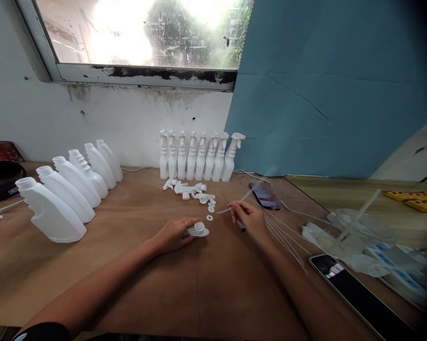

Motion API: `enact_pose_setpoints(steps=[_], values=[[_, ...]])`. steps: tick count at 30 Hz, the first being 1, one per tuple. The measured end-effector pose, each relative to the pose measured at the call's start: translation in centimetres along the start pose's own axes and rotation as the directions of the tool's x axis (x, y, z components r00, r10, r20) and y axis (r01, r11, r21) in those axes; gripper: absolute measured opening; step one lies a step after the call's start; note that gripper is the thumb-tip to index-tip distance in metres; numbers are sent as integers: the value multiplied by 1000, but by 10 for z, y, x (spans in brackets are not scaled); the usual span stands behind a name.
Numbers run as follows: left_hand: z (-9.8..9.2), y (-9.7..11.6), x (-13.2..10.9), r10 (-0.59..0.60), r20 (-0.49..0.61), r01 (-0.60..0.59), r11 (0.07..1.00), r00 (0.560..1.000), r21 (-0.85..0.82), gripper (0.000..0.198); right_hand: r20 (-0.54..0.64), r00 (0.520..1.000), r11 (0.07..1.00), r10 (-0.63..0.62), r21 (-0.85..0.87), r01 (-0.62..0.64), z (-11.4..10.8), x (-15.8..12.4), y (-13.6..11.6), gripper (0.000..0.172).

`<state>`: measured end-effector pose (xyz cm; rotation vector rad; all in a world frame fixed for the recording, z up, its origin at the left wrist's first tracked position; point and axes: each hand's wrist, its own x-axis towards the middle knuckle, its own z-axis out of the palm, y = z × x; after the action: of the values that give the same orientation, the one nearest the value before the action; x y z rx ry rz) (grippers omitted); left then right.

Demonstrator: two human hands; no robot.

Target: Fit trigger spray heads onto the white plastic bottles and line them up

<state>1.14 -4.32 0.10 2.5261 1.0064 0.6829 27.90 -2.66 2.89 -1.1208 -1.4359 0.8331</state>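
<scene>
My left hand (176, 234) rests low over the table, closed around a white trigger spray head (199, 229) whose round collar faces up. In my right hand (249, 218) a thin clear tube (225, 211) is pinched between the fingertips, pointing left toward the spray head but apart from it. A dark pen-like stick (241, 225) shows just under the right hand; whether the hand also holds it I cannot tell. Between the hands lie small white washers (209, 218). Beyond them is a pile of loose white spray heads (188, 189).
Uncapped white bottles (57, 208) stand in a slanting row at left. Several bottles with spray heads (195, 158) line the wall. Loose tubes (284, 239), a phone (265, 195), a larger phone (355, 293), a clear plastic container (366, 225) and a power strip (394, 270) lie at right.
</scene>
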Motion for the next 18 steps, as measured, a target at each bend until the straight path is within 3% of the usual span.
enact_pose_setpoints(steps=[3,6,11,15,18], values=[[0,0,0,22,-10,-22,1000,1000,-2,45,173,985,979,-20,-197,54,13,-8,10,31],[0,0,0,38,-20,-39,999,999,-4,45,294,954,960,64,-280,22,21,-8,23,32],[-2,2,0,32,-10,-32,999,999,-9,45,317,947,977,60,-214,10,25,-8,25,32],[-1,3,1,30,2,-30,1000,1000,-2,47,267,960,992,-87,-66,108,33,-19,7,28],[0,5,1,46,15,-46,999,999,6,50,323,914,942,-245,-144,303,41,-28,-6,23]])
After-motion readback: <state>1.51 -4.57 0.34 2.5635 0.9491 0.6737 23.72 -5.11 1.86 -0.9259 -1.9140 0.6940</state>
